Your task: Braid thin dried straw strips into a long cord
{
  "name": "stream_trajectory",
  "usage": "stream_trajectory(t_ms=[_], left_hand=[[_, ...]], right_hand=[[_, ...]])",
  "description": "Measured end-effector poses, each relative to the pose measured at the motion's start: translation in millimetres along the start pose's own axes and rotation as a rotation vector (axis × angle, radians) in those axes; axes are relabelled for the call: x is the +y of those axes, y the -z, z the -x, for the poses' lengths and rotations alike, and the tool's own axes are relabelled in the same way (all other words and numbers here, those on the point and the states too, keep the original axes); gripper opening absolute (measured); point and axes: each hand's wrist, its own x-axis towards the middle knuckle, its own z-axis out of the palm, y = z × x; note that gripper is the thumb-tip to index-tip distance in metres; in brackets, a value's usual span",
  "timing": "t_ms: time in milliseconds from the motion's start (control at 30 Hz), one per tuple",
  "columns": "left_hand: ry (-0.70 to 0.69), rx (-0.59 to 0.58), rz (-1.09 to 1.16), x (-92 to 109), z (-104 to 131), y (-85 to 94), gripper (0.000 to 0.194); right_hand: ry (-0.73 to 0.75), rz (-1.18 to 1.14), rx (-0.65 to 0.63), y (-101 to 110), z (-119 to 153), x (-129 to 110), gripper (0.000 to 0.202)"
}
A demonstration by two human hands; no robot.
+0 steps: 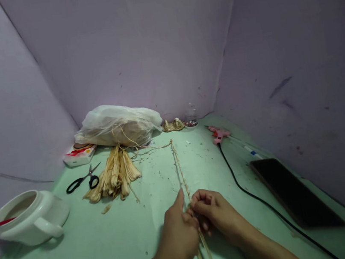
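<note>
A thin tan cord (181, 169) runs from a small knot on the green table down to my hands at the lower middle. My left hand (179, 228) has its index finger stretched along the cord, its other fingers curled round it. Close on the right, my right hand (215, 209) pinches the cord with thumb and index finger. Two loose pale strands (207, 249) trail below the hands toward the front edge. Another strand leads left from the knot toward a bundle of dried husks (117, 174).
Black-handled scissors (93, 181), a white pot (39, 216) and a small box (81, 155) sit left. A plastic bag (120, 124) lies at the back. On the right are a pink glue gun (220, 133), its black cable (257, 197) and a dark tablet (295, 193).
</note>
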Motion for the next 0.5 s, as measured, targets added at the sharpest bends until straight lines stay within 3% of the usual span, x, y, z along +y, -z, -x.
stream_trajectory(t_ms=[100, 167, 233, 267, 333, 400, 500], left_hand=[[-0.072, -0.012, -0.077, 4, -3, 11.5, 0.059], [-0.132, 0.080, -0.111, 11, -6, 22.7, 0.046], [-0.103, 0.159, -0.024, 17, -9, 30.6, 0.044], [-0.057, 0.139, 0.061, 20, -10, 32.1, 0.044], [0.049, -0.022, 0.242, 22, -12, 30.7, 0.039], [0.110, -0.180, 0.328, 20, -15, 26.1, 0.022], [0.110, -0.236, 0.276, 12, -20, 22.2, 0.009]], right_hand=[[0.009, -0.040, -0.012, 2, 0, -1, 0.018], [0.008, -0.042, -0.018, 4, 0, -3, 0.017], [-0.006, -0.048, -0.039, 5, 0, -5, 0.018], [-0.010, -0.058, -0.057, 5, 0, -5, 0.019], [-0.013, -0.086, -0.088, 5, -1, -5, 0.021], [-0.017, -0.103, -0.106, 6, -2, -3, 0.022], [-0.017, -0.063, -0.125, 8, -5, -1, 0.023]])
